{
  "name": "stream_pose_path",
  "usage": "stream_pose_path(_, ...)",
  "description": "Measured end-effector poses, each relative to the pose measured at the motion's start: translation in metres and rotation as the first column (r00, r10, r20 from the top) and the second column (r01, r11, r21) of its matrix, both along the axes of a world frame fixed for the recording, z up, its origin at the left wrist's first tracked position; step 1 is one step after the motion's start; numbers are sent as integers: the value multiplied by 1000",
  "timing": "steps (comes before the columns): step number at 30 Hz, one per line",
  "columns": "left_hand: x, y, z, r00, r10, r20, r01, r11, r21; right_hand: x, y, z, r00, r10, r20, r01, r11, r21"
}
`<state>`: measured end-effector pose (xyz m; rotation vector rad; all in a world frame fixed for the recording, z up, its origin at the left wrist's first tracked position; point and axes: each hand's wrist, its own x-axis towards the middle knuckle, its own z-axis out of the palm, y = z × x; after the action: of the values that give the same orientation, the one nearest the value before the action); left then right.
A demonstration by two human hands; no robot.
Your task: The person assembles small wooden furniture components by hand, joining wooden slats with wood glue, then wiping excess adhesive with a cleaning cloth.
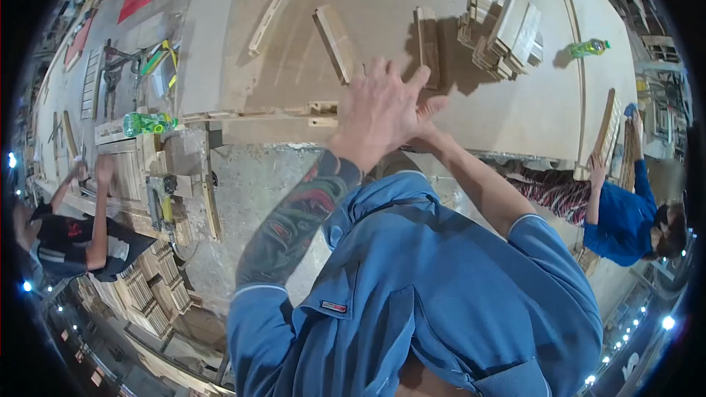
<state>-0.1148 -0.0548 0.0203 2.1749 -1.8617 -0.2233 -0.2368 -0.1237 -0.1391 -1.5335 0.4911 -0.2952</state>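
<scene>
My left hand (377, 106) is over the near edge of the worktable (507, 117), back facing up and fingers stretched apart, with nothing visible in it. Crossing beneath it is my right hand (430, 112); one digit sticks out to the right, while the remaining fingers are hidden. Just beyond my hands, a short wooden strip (334, 43) slants on the tabletop, and a second wooden piece (426, 44) lies to its right. A notched wooden rail (322, 121) runs along the table edge, its end beside my left wrist.
A stack of wooden strips (506, 35) sits at the right, near a green bottle (588, 48). A long slotted strip (279, 4) lies far left. Another green bottle (147, 124) lies by a side bench. Co-workers stand left (81, 231) and right (625, 213), the right one holding wooden pieces.
</scene>
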Motion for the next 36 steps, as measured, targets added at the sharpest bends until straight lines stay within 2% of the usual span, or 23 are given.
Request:
stream_pose_path(1, 4, -3, 1, 999, 4, -46, -4, 1000, -13, 4, -19, -9, 989, 58, -138, -87, 974, -208)
stream_pose_path(2, 6, -5, 2, 995, 3, -99, -5, 1000, -17, 14, -31, -20, 966, 11, -256, -112, 916, -385)
stream_pose_path(3, 6, -6, 1, 988, 2, -157, -5, 1000, -18, 28, -34, -31, 936, -109, -336, -101, 830, -549)
stream_pose_path(4, 8, -7, -1, 981, -16, -193, -6, 993, -116, 55, -34, -45, 903, -242, -355, -85, 709, -700)
stream_pose_path(5, 12, -8, 0, 941, 6, -338, -53, 990, -131, 75, -26, -64, 882, -341, -326, -64, 598, -799)
stream_pose_path(7, 21, -9, 4, 796, 36, -604, -153, 978, -144, 110, -7, -103, 865, -435, -251, -36, 446, -894)
stream_pose_path(8, 25, -12, 4, 870, 103, -483, -183, 976, -121, 121, -4, -109, 863, -440, -247, -38, 431, -901)
stream_pose_path(10, 24, -8, 1, 946, 225, -234, -245, 968, -60, 128, -2, -110, 883, -394, -255, -40, 478, -878)
stream_pose_path(12, 20, -7, 0, 964, 212, -160, -225, 972, -65, 123, -17, -102, 922, -287, -258, -39, 596, -802)
stream_pose_path(13, 17, -5, 0, 972, 200, -123, -209, 976, -67, 117, -31, -98, 945, -216, -245, -27, 695, -718)
stream_pose_path(14, 16, -4, 2, 973, 197, -122, -203, 979, -38, 104, -51, -91, 975, -125, -182, 3, 832, -555)
stream_pose_path(15, 15, -2, 5, 974, 192, -122, -195, 981, -10, 90, -61, -80, 987, -112, -119, 55, 914, -402)
stream_pose_path(16, 15, -1, 5, 974, 190, -123, -190, 982, 15, 73, -68, -69, 986, -154, -62, 133, 955, -263)
stream_pose_path(18, 15, 1, -1, 968, 179, -177, -188, 981, -36, 30, -59, -10, 948, -294, -124, 282, 953, -107)
stream_pose_path(19, 15, 2, -4, 964, 173, -203, -189, 980, -58, 10, -56, 4, 960, -275, -47, 262, 948, -179)
stream_pose_path(21, 15, 1, -5, 975, 175, -139, -184, 981, -60, -22, -47, -10, 980, -197, 15, 197, 973, -123)
stream_pose_path(23, 15, 1, -7, 980, 166, -106, -173, 983, -56, -37, -42, -20, 977, -169, -132, 143, 972, -188)
stream_pose_path(28, 16, 2, -5, 979, 182, -87, -183, 983, 2, -31, -21, 25, 927, -145, -346, 59, 967, -247)
stream_pose_path(31, 19, 1, -8, 971, 195, -141, -204, 978, -53, -29, -12, 9, 987, -60, -151, -4, 920, -392)
stream_pose_path(32, 19, 0, -6, 968, 180, -177, -192, 980, -55, -25, -8, 2, 996, -68, -56, 35, 891, -452)
stream_pose_path(34, 13, -6, 5, 957, 142, -253, -161, 986, -53, -29, -4, 4, 995, -63, -76, 23, 894, -448)
stream_pose_path(36, -8, -25, 2, 958, 119, -259, -155, 980, -122, -28, -5, -15, 995, -91, -27, 71, 905, -420)
